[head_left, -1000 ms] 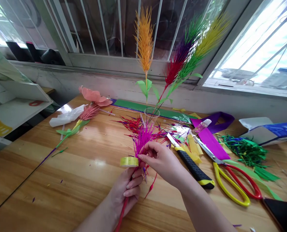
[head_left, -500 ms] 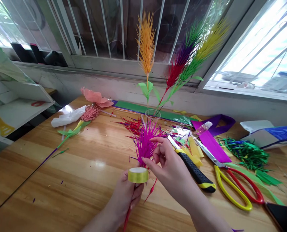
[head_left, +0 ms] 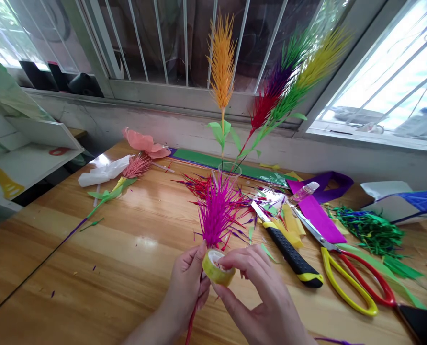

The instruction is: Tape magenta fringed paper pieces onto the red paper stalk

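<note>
Red stem (head_left: pixel 191 322) part-hidden in L hand (head_left: pixel 185 282), btm cut off

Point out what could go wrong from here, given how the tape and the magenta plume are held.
The tape roll sits between the right hand's fingers and thumb, so it might slip or twist out of that grip.

The left hand holds the red stem just below the magenta plume; if this grip slackened, the strands could shift or splay.

Loose red and purple strands lie close behind the plume and might tangle with it.
</note>
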Motion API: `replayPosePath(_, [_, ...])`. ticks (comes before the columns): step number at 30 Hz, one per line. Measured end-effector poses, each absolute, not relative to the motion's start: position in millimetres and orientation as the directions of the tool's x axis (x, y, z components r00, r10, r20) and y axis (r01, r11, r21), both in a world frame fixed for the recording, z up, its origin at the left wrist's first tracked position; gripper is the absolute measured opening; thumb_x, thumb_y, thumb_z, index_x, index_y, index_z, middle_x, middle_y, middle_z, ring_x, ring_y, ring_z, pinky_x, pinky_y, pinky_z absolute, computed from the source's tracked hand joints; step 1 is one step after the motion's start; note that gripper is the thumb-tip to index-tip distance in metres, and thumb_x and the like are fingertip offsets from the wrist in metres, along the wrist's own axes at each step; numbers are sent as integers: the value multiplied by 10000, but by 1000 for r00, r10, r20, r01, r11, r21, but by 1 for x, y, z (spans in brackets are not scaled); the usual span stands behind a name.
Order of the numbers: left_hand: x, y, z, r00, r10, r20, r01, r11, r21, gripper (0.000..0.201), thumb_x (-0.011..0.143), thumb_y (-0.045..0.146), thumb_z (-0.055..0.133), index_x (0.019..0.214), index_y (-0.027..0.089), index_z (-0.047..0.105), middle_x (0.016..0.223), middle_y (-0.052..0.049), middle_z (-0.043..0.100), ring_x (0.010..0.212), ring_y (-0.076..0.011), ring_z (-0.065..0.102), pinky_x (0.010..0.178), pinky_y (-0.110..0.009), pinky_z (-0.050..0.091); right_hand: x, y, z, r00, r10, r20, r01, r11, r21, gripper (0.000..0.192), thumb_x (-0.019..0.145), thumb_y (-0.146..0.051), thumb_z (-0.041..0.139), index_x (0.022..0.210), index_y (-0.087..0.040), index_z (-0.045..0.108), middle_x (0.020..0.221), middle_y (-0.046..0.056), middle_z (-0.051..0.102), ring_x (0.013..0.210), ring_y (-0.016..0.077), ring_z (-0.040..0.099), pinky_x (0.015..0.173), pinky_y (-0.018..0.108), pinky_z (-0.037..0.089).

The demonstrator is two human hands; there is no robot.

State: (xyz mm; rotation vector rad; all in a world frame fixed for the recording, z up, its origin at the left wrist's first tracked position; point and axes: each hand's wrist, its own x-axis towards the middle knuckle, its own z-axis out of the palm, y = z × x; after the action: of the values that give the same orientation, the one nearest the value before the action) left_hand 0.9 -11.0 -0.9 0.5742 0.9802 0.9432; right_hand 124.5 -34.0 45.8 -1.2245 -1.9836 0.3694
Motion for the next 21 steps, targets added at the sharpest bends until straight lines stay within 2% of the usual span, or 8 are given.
replayPosePath(5, [0, -13, -9, 274, 886, -373, -383, 456, 803, 380, 725, 538, 502, 641, 167, 517, 346, 108, 321, 236, -23, 200, 246, -154, 179, 127, -39, 40, -204, 902, 380, 562, 425, -710, 204, 723, -153, 569, 869, -231, 450, 749, 12, 565, 661, 154, 504, 582, 270, 427])
replayPosePath(9, [-1, -14, -9, 303, 889, -344, -374, 442, 815, 405, 734, 539, 487, 569, 170, 472, 314, 110, 303, 216, -20, 198, 237, -147, 179, 135, -42, 35, -190, 933, 306, 483, 360, -798, 143, 754, -180, 551, 847, -226, 452, 783, 20, 549, 665, 140, 484, 549, 243, 413])
replayPosePath(13, [-3, -13, -8, 317, 890, -329, -374, 436, 819, 396, 742, 527, 485, 563, 176, 453, 313, 109, 313, 208, -22, 219, 229, -141, 209, 139, -42, 32, -194, 957, 216, 386, 277, -880, 109, 774, -210, 545, 836, -220, 457, 805, 24, 530, 697, 137, 477, 576, 239, 411])
replayPosePath(16, [-4, -12, -9, 316, 895, -315, -383, 424, 821, 364, 747, 512, 490, 614, 173, 485, 324, 111, 326, 215, -26, 228, 232, -140, 232, 140, -42, 28, -172, 979, 106, 236, 146, -961, 118, 781, -258, 557, 831, -218, 459, 819, 21, 504, 740, 137, 479, 619, 239, 423])
replayPosePath(21, [-5, -13, -10, 298, 907, -298, -383, 400, 833, 412, 746, 520, 484, 533, 169, 445, 324, 103, 327, 212, -20, 227, 227, -140, 233, 139, -41, 22, -168, 986, -17, 83, -3, -997, 157, 760, -304, 593, 819, -226, 470, 827, 2, 481, 787, 136, 487, 658, 232, 427])
